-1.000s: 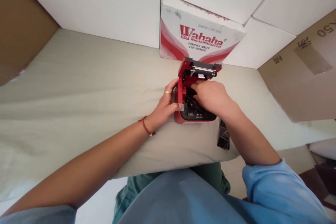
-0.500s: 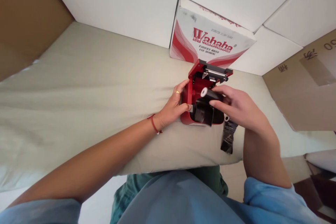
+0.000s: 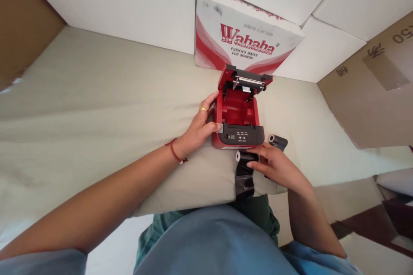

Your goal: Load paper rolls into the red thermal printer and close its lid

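Observation:
A small red and black label printer (image 3: 240, 139) stands on the cloth-covered surface with its lid raised and its red compartment showing bare. My left hand (image 3: 199, 129) grips the printer's left side, thumb on the grey tab at the front corner. In front of the printer, my right hand (image 3: 278, 164) holds a black roll (image 3: 247, 157) with a white core, pinched between thumb and fingers. A loose black strip hangs from this roll toward my lap. Just right of the printer lies a second black roll (image 3: 280, 142), partly covered by my right hand.
Behind the printer is a white and red Wahaha water carton (image 3: 245, 43) among white boxes (image 3: 129, 4). Brown cardboard boxes stand at the right (image 3: 371, 90) and far left (image 3: 26, 21). The pale cloth surface (image 3: 112, 107) ends just before my lap.
My right hand has lifted the black roll out of the printer's compartment and brought it down to the front edge. My left hand has kept its grip on the printer.

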Demonstrator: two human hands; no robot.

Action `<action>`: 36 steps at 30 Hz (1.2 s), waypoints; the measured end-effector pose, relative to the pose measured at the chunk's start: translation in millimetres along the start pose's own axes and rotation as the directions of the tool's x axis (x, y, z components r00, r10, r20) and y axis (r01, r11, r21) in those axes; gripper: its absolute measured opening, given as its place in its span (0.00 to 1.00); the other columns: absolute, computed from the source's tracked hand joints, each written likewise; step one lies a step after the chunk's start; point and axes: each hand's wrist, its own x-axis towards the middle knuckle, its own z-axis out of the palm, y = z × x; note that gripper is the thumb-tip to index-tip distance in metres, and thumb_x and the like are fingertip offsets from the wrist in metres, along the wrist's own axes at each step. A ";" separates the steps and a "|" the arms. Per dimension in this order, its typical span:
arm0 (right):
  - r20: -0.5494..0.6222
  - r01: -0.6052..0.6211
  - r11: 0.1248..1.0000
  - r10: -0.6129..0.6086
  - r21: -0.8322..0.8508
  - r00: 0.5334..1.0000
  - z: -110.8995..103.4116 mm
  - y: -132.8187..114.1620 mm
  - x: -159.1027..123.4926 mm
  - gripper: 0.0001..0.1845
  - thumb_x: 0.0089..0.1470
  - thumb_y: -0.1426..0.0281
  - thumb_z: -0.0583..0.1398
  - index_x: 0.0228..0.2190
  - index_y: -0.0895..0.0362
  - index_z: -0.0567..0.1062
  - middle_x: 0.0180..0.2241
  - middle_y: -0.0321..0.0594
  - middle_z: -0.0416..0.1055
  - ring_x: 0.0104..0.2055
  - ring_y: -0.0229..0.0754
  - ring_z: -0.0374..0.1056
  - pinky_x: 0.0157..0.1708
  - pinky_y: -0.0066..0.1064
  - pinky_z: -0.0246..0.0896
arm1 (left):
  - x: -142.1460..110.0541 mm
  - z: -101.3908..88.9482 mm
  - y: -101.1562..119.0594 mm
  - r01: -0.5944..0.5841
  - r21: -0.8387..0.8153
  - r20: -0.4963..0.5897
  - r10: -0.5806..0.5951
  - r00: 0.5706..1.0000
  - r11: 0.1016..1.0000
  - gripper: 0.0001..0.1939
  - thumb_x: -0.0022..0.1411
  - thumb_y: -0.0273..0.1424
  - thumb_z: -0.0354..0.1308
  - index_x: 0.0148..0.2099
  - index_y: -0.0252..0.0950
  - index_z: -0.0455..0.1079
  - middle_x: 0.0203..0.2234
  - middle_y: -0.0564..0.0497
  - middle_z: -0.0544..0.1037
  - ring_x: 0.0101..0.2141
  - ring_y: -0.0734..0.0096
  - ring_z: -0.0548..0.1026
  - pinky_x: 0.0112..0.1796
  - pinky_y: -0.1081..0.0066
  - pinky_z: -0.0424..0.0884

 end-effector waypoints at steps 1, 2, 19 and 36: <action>-0.045 -0.002 1.000 0.002 0.000 0.999 4.6 3.7 -0.3 0.15 0.71 0.60 0.69 0.55 0.50 0.89 0.59 0.50 0.86 0.60 0.52 0.85 0.61 0.45 0.81 | 0.0 -0.2 -0.3 -0.004 0.000 0.001 0.004 1.000 1.000 0.51 0.67 0.48 0.68 0.85 0.56 0.51 0.87 0.49 0.54 0.82 0.37 0.60 0.80 0.36 0.63; -0.103 -0.011 1.000 0.011 0.001 0.995 5.5 7.7 -2.0 0.14 0.72 0.59 0.68 0.53 0.50 0.90 0.57 0.49 0.87 0.58 0.52 0.85 0.59 0.45 0.81 | 0.1 -0.6 -0.7 -0.008 -0.001 0.003 0.008 1.000 1.000 0.51 0.67 0.49 0.69 0.85 0.56 0.51 0.87 0.49 0.53 0.82 0.37 0.60 0.80 0.36 0.64; -0.341 -0.388 0.888 0.295 -0.247 0.893 -47.2 71.9 -25.3 0.21 0.66 0.58 0.64 0.52 0.50 0.90 0.54 0.50 0.90 0.49 0.57 0.86 0.55 0.53 0.82 | 0.5 -1.7 -0.3 0.007 -0.036 0.018 -0.007 1.000 0.999 0.51 0.66 0.47 0.69 0.85 0.57 0.52 0.87 0.50 0.54 0.81 0.38 0.62 0.80 0.37 0.64; -0.084 0.099 0.969 -0.121 -0.227 0.989 -92.7 -66.2 28.0 0.18 0.67 0.57 0.72 0.56 0.44 0.91 0.47 0.44 0.85 0.30 0.41 0.69 0.35 0.38 0.75 | 2.4 -1.2 1.6 -0.010 -0.012 -0.005 0.010 1.000 1.000 0.49 0.65 0.42 0.70 0.84 0.56 0.57 0.83 0.49 0.61 0.81 0.38 0.61 0.79 0.34 0.64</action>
